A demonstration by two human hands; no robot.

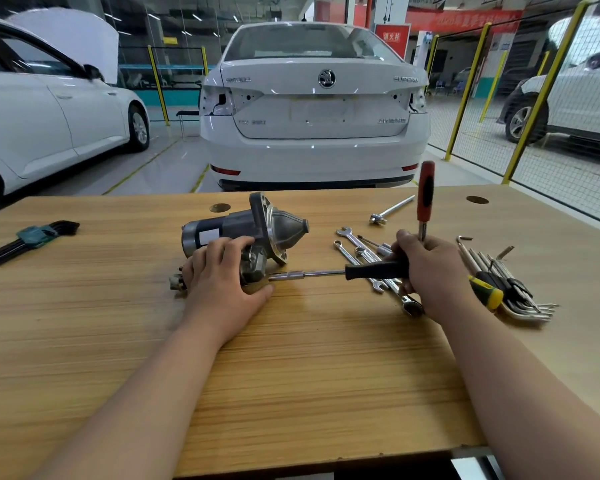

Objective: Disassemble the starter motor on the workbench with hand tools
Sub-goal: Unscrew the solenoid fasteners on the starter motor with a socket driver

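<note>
Our starter motor [243, 226] lies on its side mid-workbench [291, 358], nose cone pointing right. Our left hand [222, 275] pins it down, fingers curled together over the body. Our right hand [430, 268] wraps the black-handled driver [374, 270], its socket tip at the housing; a red-handled tool [425, 192] sticks up from the same fist. We judge that the extra tool could loosen our grip, so the socket slips and rounds the fastener

The starter motor [229, 223] is partly covered by the left hand [222, 282], the driver's [374, 270] handle end by the right hand [430, 271]; the hex keys [49, 232] are cut off at the left edge.
</note>
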